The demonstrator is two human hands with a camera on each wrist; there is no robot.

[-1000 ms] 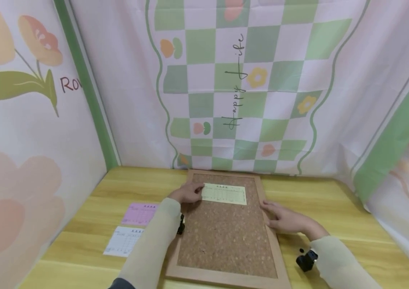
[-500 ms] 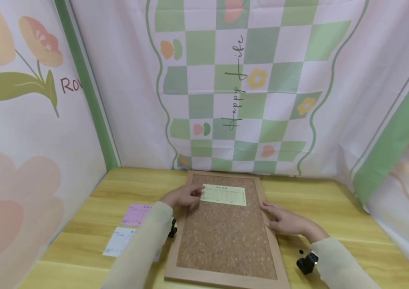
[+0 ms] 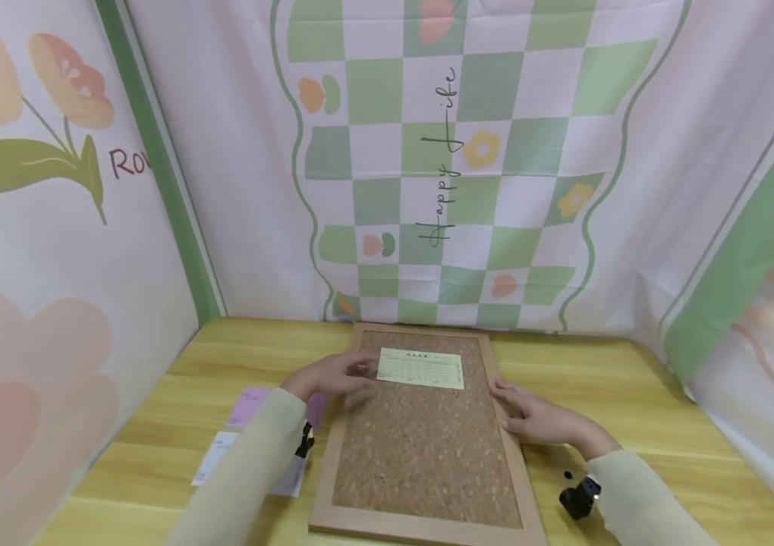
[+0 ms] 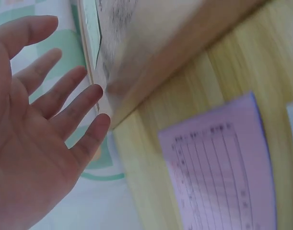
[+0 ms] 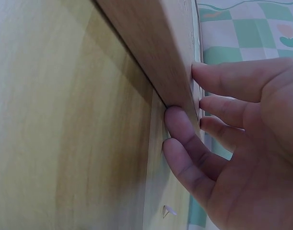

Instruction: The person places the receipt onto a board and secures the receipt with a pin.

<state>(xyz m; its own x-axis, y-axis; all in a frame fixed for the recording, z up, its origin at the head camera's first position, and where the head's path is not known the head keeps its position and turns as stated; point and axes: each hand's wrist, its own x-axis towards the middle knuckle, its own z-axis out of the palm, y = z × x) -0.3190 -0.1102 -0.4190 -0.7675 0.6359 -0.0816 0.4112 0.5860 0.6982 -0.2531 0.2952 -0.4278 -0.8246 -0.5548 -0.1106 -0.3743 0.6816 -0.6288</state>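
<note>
A cork board (image 3: 421, 447) with a wooden frame lies on the table, and a pale yellow printed slip (image 3: 420, 368) rests on its upper part. My left hand (image 3: 335, 377) hovers over the board's left edge, just left of the slip. In the left wrist view its fingers (image 4: 72, 108) are spread and hold nothing. My right hand (image 3: 544, 418) rests against the right side of the frame. The right wrist view shows the fingertips (image 5: 177, 120) touching the frame's side (image 5: 156, 57) and top edge with the hand relaxed.
A pink printed slip (image 3: 246, 406) and white slips (image 3: 212, 457) lie left of the board, partly hidden by the left sleeve. A small pin (image 5: 168, 211) is on the wooden table (image 3: 640, 394) near the right hand. A patterned curtain (image 3: 428, 189) hangs behind.
My left hand has let go of the yellow slip's left edge and drawn back to the left, its fingers opening. The slip stays on the board. My right hand has kept its place.
</note>
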